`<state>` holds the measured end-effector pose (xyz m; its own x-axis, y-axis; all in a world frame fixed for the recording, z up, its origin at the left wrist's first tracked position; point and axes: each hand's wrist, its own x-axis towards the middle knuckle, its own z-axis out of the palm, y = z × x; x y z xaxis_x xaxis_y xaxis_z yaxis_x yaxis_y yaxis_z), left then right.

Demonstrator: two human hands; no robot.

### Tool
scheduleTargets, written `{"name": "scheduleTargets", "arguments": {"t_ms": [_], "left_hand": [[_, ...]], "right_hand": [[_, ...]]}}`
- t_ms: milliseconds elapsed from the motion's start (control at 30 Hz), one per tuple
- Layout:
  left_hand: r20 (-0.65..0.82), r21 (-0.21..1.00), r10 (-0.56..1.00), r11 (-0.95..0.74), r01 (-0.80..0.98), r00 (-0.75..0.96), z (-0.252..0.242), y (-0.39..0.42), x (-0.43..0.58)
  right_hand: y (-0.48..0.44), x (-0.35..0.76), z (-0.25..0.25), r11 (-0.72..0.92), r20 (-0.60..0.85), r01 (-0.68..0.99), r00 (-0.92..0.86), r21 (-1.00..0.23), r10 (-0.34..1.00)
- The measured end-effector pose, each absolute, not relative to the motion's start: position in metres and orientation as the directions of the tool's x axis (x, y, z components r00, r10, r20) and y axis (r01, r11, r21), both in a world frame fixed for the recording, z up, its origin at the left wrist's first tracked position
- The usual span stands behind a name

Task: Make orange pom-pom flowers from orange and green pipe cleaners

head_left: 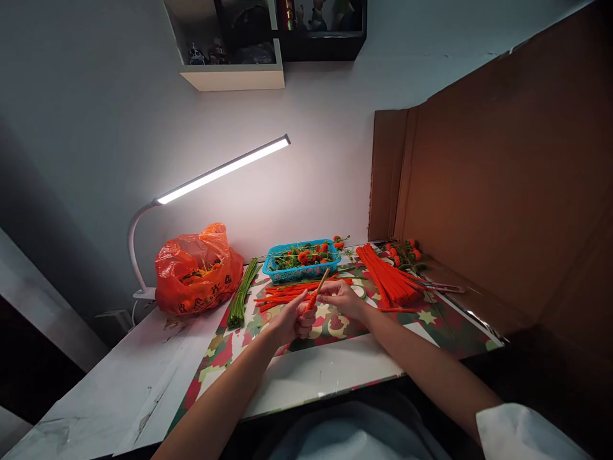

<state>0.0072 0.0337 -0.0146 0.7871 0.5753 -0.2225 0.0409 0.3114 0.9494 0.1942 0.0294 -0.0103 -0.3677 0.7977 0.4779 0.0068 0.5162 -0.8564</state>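
My left hand [295, 321] is closed around a thin wooden stick [324, 280] that points up and to the right. An orange-red pipe cleaner [311, 301] is coiled round the stick just above that fist. Beside the coil, my right hand [341, 299] has its fingers pinched together at the pipe cleaner; its loose end is too small to make out. Behind both hands lie loose orange-red pipe cleaners [282, 294]. A larger fanned bundle of orange-red pipe cleaners [385, 278] rests to the right.
A blue basket [287, 276] of green stems and orange flowers stands at the back. Green pipe cleaners [243, 297] and an orange plastic bag [196, 284] sit left, under a lit lamp [225, 169]. Finished-looking flowers [405, 252] and scissors [445, 288] lie right, near a cardboard wall [493, 179].
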Motion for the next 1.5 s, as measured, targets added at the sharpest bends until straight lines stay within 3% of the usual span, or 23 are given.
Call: {"name": "scheduleTargets", "arguments": {"t_ms": [300, 433, 567, 700, 833, 1300, 1500], "left_hand": [[-0.278, 0.950, 0.553, 0.277, 0.141, 0.785, -0.013, 0.029, 0.009], [-0.232, 0.973, 0.634, 0.137, 0.188, 0.738, -0.015, 0.029, 0.010], [-0.078, 0.965, 0.749, -0.110, 0.239, 0.659, -0.015, 0.031, 0.004], [0.057, 0.884, 0.785, -0.327, 0.335, 0.616, -0.014, 0.035, -0.004], [0.101, 0.792, 0.780, -0.439, 0.424, 0.618, -0.016, 0.037, -0.008], [0.229, 0.512, 0.785, -0.600, 0.615, 0.575, -0.012, 0.039, -0.008], [0.260, 0.326, 0.777, -0.629, 0.706, 0.573, -0.006, 0.036, -0.010]], "right_hand": [[0.024, 0.197, -0.006, 0.510, 0.451, 0.058, -0.391, -0.858, 0.802], [0.025, 0.200, -0.005, 0.505, 0.422, 0.095, -0.431, -0.858, 0.797], [0.030, 0.201, -0.010, 0.538, 0.435, 0.136, -0.441, -0.832, 0.785], [0.032, 0.200, -0.016, 0.609, 0.489, 0.160, -0.457, -0.777, 0.743], [0.030, 0.200, -0.016, 0.663, 0.519, 0.169, -0.494, -0.730, 0.697], [0.045, 0.207, -0.022, 0.642, 0.453, 0.288, -0.511, -0.711, 0.731], [0.044, 0.209, -0.021, 0.685, 0.488, 0.413, -0.490, -0.600, 0.722]]}}
